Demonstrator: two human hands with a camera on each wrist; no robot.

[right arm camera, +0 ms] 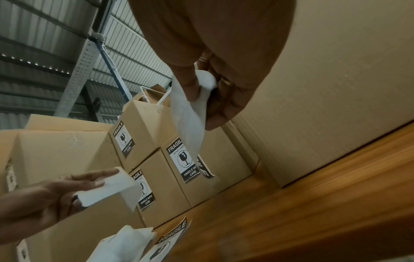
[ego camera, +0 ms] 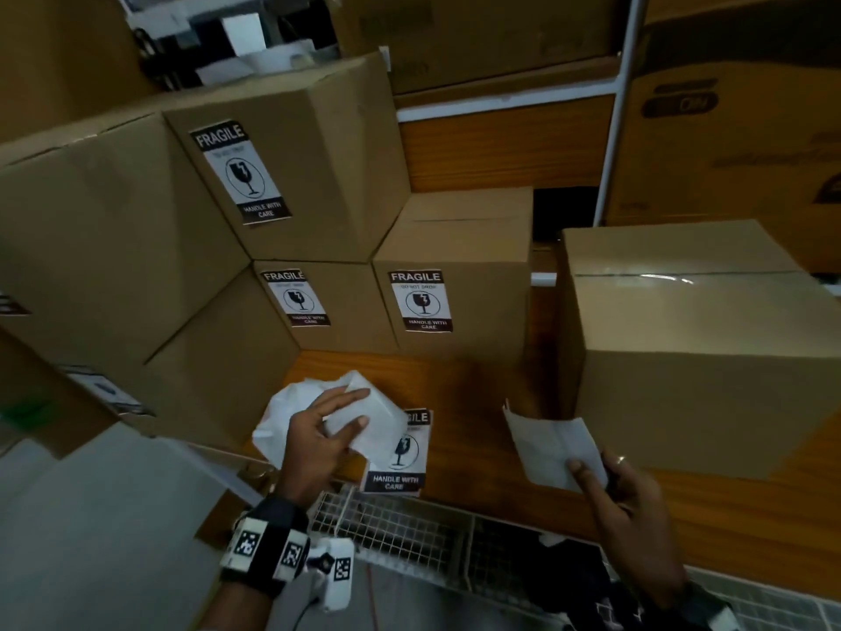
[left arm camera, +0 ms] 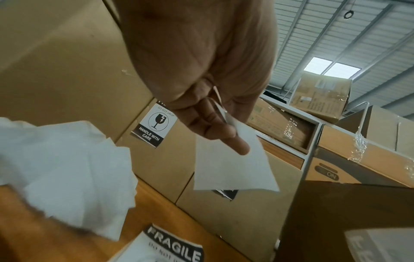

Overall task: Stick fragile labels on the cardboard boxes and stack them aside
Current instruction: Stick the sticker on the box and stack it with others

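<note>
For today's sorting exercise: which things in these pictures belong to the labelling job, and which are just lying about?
Part of the job:
- peeled label, pinched in the right hand
- unlabelled box on the right
- spare fragile labels on the table
- labelled boxes, already stacked
- left hand holding backing paper

Lying about:
- wire basket
- printed cartons on the shelving

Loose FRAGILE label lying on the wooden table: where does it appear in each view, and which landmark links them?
Head: loose label at lower centre.
Left wrist: bottom edge, partly cut off.
Right wrist: bottom, left of centre.
Landmark: white paper pile beside it.
</note>
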